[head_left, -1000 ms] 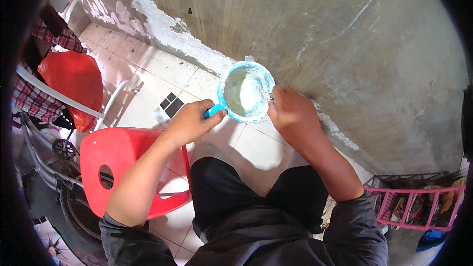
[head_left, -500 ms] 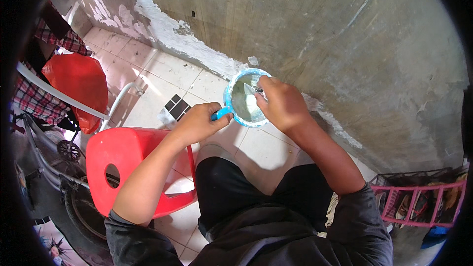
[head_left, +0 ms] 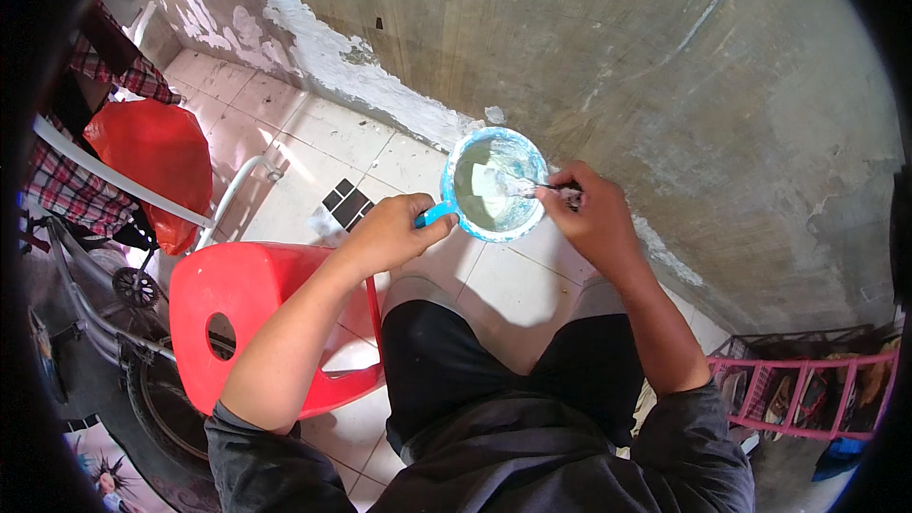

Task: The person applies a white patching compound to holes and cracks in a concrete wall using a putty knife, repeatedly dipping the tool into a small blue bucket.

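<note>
A blue plastic dipper (head_left: 447, 169) hangs in front of me, its rim and inner wall smeared white. Fingers of my left hand (head_left: 391, 230) are wrapped round its stubby handle. Wet white paste (head_left: 488, 185) lies at the bottom, with murky grey-green film around it. My right hand (head_left: 594, 220), at the dipper's right side, grips a putty knife (head_left: 521, 188) by its dark, paste-specked handle. Its white-coated blade reaches over the rim into the dipper, near the paste; whether the tip touches it I cannot tell.
A grey wall (head_left: 532, 47) with peeling white patches rises ahead. To my left stand a red plastic stool (head_left: 271, 275), a bicycle wheel (head_left: 157, 389) and a red bag (head_left: 157, 171). A pink shoe rack (head_left: 807, 361) stands at right on the tiled floor (head_left: 503, 290).
My right hand has swung right and slightly down, from over the dipper to beside its rim. The putty knife now lies more sideways, and more of the paste shows.
</note>
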Motion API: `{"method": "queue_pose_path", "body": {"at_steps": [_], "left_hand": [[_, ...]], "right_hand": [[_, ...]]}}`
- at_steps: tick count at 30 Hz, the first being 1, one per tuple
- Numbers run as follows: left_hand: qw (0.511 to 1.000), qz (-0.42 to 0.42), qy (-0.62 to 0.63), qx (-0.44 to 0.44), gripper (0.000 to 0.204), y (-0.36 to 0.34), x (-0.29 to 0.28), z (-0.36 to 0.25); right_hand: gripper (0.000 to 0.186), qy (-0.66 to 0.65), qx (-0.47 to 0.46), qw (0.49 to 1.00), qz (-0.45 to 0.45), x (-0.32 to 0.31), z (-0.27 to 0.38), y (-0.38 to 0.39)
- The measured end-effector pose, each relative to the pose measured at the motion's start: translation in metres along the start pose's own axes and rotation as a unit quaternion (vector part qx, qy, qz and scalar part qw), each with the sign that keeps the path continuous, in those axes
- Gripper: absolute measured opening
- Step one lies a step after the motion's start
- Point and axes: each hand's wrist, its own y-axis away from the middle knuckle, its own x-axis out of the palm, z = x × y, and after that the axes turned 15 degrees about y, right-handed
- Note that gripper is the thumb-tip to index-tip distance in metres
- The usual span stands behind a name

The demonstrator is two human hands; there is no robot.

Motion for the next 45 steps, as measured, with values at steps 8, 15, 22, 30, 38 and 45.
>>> {"method": "queue_pose_path", "body": {"at_steps": [8,15,22,30,38,45], "left_hand": [[1.000,-0.016,0.022,-0.014,0.049,-0.001,0.000,0.001],[0.999,-0.012,0.038,-0.025,0.039,0.000,0.002,-0.003],[0.999,-0.009,0.030,-0.025,0.049,-0.003,0.000,0.000],[0.999,-0.016,0.025,-0.022,0.053,-0.003,0.000,0.003],[0.999,-0.029,0.016,-0.001,0.053,-0.003,-0.001,0.005],[0.995,-0.038,0.081,-0.049,0.041,-0.008,-0.002,0.007]], "right_hand": [[0.024,-0.225,0.223,0.945,0.076,0.002,-0.046,0.022],[0.017,-0.335,0.249,0.902,0.107,0.016,-0.064,0.038],[0.015,-0.370,0.250,0.887,0.119,0.016,-0.054,0.044],[0.015,-0.385,0.286,0.872,0.101,0.015,-0.052,0.040],[0.015,-0.428,0.291,0.848,0.113,0.014,-0.051,0.042],[0.019,-0.501,0.299,0.810,0.064,0.019,-0.065,0.049]]}}
